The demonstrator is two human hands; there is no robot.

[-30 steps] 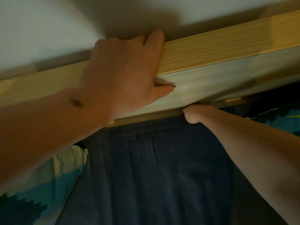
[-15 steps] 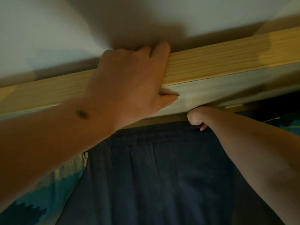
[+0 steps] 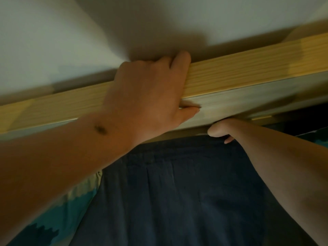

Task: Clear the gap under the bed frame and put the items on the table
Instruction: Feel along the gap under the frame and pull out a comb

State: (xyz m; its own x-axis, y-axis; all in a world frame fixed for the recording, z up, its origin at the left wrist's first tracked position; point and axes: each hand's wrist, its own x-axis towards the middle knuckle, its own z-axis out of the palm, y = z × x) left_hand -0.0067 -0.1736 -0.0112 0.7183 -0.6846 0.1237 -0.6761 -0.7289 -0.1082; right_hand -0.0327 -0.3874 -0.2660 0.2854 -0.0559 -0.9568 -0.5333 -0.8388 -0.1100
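A pale wooden bed frame rail (image 3: 239, 75) runs across the view from lower left to upper right. My left hand (image 3: 150, 96) grips this rail from above, fingers over its far edge and thumb on the near face. My right hand (image 3: 220, 131) reaches into the dark gap below the rail, at the top edge of a dark blue cloth (image 3: 177, 192). Its fingers are curled and mostly hidden under the rail, so I cannot see whether they hold anything. No item from the gap shows.
A white wall (image 3: 53, 41) rises behind the rail. Bedding with a teal and white pattern (image 3: 58, 213) lies at the lower left and shows again as bedding (image 3: 319, 139) at the far right. The gap at the right is black.
The rail and both hands have slid lower in the view as my head shifted. My right hand has drawn slightly out of the gap, and a fingertip now shows below it.
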